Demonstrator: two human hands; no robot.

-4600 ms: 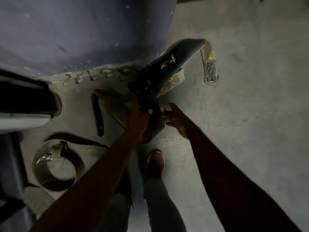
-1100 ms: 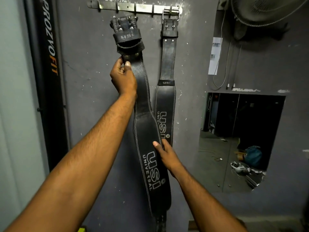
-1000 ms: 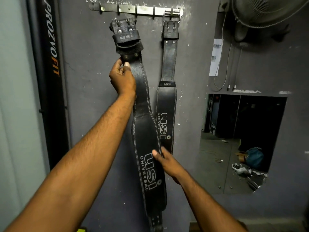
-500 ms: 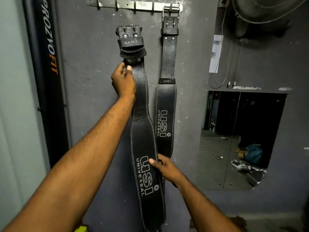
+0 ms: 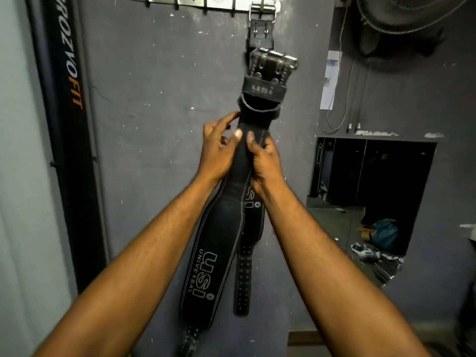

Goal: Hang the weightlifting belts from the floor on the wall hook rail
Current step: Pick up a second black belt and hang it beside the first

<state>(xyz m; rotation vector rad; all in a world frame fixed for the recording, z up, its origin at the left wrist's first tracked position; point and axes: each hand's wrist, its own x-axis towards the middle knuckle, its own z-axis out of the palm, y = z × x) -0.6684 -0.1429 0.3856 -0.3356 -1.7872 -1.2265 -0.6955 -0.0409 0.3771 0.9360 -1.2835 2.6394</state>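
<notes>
Nearest the camera, the narrow neck of a black belt is grasped by both hands: it is held from the left by the left hand, thumb laid on its front, and the right hand is wrapped round it from the right. The belt's wide stitched part is left hanging between the forearms. Above the hands its buckle is held up, tilted and blurred, in front of a second belt already hung from the rightmost hook of the hook rail on the wall. The hanging step is judged to be in hand but unfinished: the buckle must be raised to the rail and slipped over a free hook left of the occupied one.
</notes>
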